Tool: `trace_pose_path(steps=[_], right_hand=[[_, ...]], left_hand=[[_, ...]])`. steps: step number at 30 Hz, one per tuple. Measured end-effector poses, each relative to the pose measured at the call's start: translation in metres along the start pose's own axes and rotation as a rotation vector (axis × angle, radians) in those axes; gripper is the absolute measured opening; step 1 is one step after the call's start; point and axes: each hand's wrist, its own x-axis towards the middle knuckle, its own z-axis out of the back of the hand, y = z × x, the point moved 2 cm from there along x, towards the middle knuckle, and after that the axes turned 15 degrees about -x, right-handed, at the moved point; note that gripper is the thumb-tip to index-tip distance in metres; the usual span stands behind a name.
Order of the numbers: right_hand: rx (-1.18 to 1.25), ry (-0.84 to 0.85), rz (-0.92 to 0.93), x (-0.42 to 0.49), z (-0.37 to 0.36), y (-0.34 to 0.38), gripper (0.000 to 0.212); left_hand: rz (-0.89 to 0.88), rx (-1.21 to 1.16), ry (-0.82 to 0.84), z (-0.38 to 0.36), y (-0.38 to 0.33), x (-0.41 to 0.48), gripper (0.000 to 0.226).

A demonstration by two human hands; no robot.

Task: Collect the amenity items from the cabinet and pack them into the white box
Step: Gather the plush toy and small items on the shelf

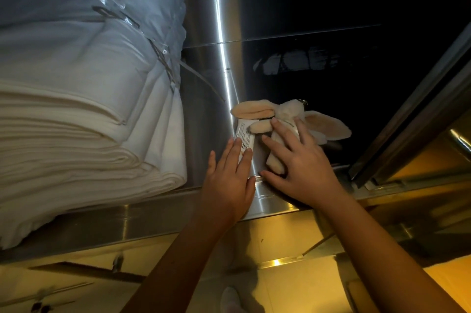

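A cream plush rabbit toy (288,113) with long ears lies on the steel cabinet shelf (270,200). A white amenity tube (243,135) with printed text lies beside it on its left. My left hand (230,180) rests with straight fingers on the near end of the tube. Spread over the rabbit's body, my right hand (298,162) lies with its fingertips on a second white tube (289,125) that rests across the toy. The white box is not in view.
A tall stack of folded white linen (84,113), tied with clear plastic strapping, fills the shelf's left side. A steel sliding-door frame (407,118) runs diagonally at the right. The cabinet's back is dark and reflective. A glossy yellowish floor lies below.
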Motion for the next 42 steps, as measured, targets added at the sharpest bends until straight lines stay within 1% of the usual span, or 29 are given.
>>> trace_pose_path(steps=[5,9,15,17,20,21,25,29,33,36,38,39,41,42], right_hand=[[-0.012,-0.047,0.055,-0.016,0.007,0.004,0.074],[-0.068,-0.126,0.093,-0.027,0.011,0.003,0.070],[0.002,-0.179,0.128,-0.039,0.012,0.002,0.066],[0.002,-0.189,0.142,-0.043,0.012,0.002,0.063],[0.004,-0.208,0.154,-0.044,0.011,0.002,0.057],[0.017,-0.217,0.157,-0.044,0.011,0.002,0.053],[0.026,-0.267,0.169,-0.042,0.010,0.001,0.039],[0.012,-0.308,0.199,-0.040,0.010,0.002,0.031],[0.003,-0.343,0.213,-0.042,0.012,0.002,0.030],[-0.009,-0.387,0.193,-0.045,0.016,0.006,0.024],[-0.015,-0.413,0.174,-0.047,0.019,0.010,0.024],[-0.017,-0.429,0.165,-0.049,0.022,0.013,0.024],[-0.029,-0.449,0.150,-0.055,0.027,0.019,0.026],[-0.035,-0.447,0.141,-0.058,0.030,0.022,0.025]], left_hand=[[-0.031,0.072,-0.068,-0.003,-0.010,-0.011,0.056],[-0.029,0.128,-0.053,-0.009,-0.012,-0.018,0.061],[-0.055,0.086,-0.071,-0.019,-0.026,-0.031,0.055],[-0.063,0.091,-0.086,-0.020,-0.032,-0.033,0.054],[-0.066,0.109,-0.102,-0.018,-0.039,-0.033,0.040],[-0.055,0.119,-0.106,-0.017,-0.041,-0.034,0.039],[-0.011,0.124,-0.125,-0.014,-0.048,-0.040,0.055],[-0.005,0.144,-0.138,-0.007,-0.048,-0.047,0.055],[-0.033,0.133,-0.150,-0.001,-0.045,-0.054,0.051],[-0.091,0.122,-0.159,0.003,-0.039,-0.059,0.032],[-0.135,0.108,-0.182,0.008,-0.036,-0.064,0.030],[-0.143,0.101,-0.197,0.010,-0.035,-0.065,0.034],[-0.142,0.102,-0.212,0.017,-0.036,-0.067,0.051],[-0.148,0.092,-0.211,0.021,-0.036,-0.069,0.056]])
